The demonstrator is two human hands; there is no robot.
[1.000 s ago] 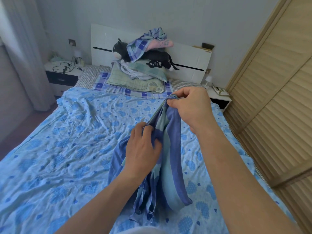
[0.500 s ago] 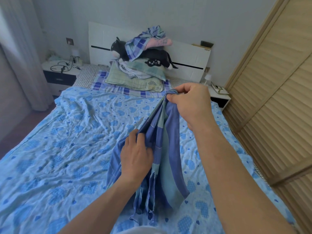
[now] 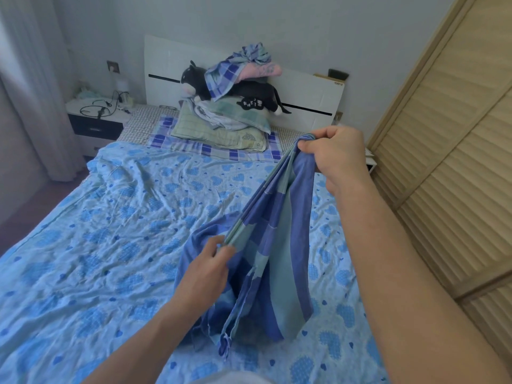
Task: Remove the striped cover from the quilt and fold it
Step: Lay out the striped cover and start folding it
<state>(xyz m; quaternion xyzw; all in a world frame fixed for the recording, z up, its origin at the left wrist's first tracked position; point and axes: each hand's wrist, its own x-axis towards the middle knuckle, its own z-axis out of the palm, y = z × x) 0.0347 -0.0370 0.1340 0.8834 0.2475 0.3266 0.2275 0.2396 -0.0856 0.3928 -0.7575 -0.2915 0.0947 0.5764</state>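
The striped cover (image 3: 279, 239), dark blue and pale teal, hangs bunched between my two hands above the bed. My right hand (image 3: 336, 155) pinches its gathered top end up high, toward the headboard. My left hand (image 3: 206, 268) grips the gathered edge lower down and closer to me, so the edge runs taut between them. The loose remainder droops down onto the light blue heart-print quilt (image 3: 110, 231) spread over the bed.
Pillows, folded cloths and a black plush cat (image 3: 235, 92) are piled at the white headboard (image 3: 307, 90). A nightstand (image 3: 97, 115) with cables stands at the back left beside a curtain (image 3: 30, 87). Slatted wooden wardrobe doors (image 3: 448, 151) line the right side.
My left hand slid down along the gathered edge toward me. My right hand moved a little to the right and kept its pinch, so the edge stretched out longer.
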